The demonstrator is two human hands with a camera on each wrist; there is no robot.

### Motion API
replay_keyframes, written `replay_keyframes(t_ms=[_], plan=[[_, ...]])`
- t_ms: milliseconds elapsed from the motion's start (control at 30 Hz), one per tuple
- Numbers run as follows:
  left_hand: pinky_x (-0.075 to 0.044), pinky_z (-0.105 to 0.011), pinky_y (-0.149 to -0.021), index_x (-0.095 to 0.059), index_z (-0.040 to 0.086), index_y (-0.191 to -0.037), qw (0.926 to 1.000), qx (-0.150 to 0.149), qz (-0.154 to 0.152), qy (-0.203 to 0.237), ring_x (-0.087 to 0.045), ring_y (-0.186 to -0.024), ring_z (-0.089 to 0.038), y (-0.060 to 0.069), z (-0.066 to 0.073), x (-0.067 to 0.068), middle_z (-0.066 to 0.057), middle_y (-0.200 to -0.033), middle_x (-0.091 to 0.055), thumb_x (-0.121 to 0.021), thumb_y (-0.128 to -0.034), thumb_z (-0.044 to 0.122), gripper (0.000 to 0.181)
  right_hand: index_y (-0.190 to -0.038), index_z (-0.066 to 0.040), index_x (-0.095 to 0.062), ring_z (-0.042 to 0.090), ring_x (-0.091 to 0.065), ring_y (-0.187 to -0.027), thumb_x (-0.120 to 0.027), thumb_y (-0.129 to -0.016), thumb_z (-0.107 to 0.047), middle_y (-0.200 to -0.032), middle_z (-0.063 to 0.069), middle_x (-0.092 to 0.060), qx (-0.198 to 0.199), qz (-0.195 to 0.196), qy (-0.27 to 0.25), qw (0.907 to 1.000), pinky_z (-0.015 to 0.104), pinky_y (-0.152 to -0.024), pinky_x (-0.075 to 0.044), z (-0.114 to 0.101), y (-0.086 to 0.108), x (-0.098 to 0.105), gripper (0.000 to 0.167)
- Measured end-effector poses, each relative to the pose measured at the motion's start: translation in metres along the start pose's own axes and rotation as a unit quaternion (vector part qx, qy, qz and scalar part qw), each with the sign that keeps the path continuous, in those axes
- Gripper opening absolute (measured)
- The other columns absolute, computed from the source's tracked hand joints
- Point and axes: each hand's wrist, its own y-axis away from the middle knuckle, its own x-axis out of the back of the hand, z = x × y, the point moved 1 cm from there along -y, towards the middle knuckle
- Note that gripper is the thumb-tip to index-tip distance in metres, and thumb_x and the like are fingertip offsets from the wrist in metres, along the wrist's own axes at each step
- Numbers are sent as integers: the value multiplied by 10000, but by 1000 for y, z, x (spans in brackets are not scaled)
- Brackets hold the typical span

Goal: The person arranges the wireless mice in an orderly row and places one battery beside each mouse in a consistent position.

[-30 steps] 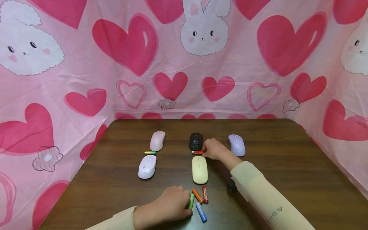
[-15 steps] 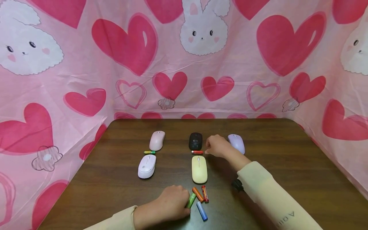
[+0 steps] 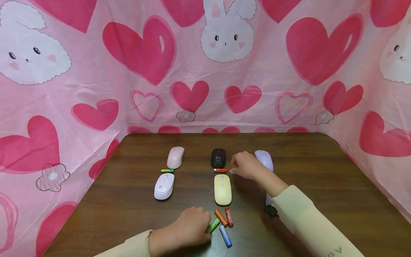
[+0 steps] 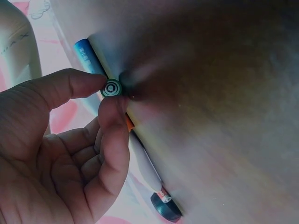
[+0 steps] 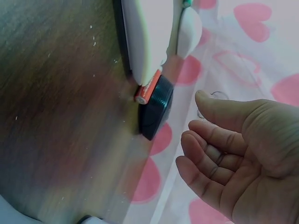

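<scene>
In the head view my left hand (image 3: 192,225) is low on the dark table. Between thumb and index finger it pinches a green battery (image 3: 213,226); the left wrist view shows that battery end-on (image 4: 111,87). My right hand (image 3: 245,165), loosely curled and holding nothing, is just right of a red battery (image 3: 220,170). That battery lies crosswise between a black mouse (image 3: 218,158) and a yellow mouse (image 3: 223,190). The right wrist view has the right hand (image 5: 233,154) apart from the red battery (image 5: 148,87). Beside the green battery lie an orange battery (image 3: 221,217), a second red battery (image 3: 229,216) and a blue battery (image 3: 226,236).
To the left, a yellow-green battery (image 3: 167,170) lies between a pink mouse (image 3: 175,157) and a white mouse (image 3: 164,186). A purple mouse (image 3: 264,159) is partly behind the right hand. Something pale (image 3: 269,200) shows beneath the right forearm. A heart-print cloth (image 3: 244,71) hangs around the table.
The right hand has let go of the red battery between the mice and drawn off to the right. In the left hand, the green battery has turned to lie more slanted.
</scene>
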Motion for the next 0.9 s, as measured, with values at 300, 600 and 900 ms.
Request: replay_keyframes(t_ms=[300, 600, 900], plan=[[-380, -303, -504, -519, 164, -596, 9999, 47, -79, 96, -425, -527, -103, 0, -3, 2, 60, -583, -456, -779, -732, 241, 303, -821, -104, -672, 118, -519, -652, -786, -817, -135, -738, -38, -570, 460, 76, -260, 9986, 296, -597, -460, -11, 18, -2, 118], [-340, -286, -471, -478, 189, -524, 9992, -221, 326, 76, -391, -505, -92, 4, -8, 0, 85, -543, -419, -772, -692, 193, 339, -880, -85, -691, 94, -510, -669, -778, -821, -107, -750, -80, -571, 1010, -25, -388, 9941, 276, -620, -460, -15, 35, -11, 108], [-349, -254, -487, -595, 201, -582, 9982, -167, 190, 548, -410, -521, -66, 5, -13, 2, 119, -557, -449, -781, -730, 218, 237, -879, -137, -683, 81, -503, -674, -749, -846, -107, -779, -107, -555, 1450, -598, -357, 9870, 259, -631, -460, -16, 46, -24, 80]])
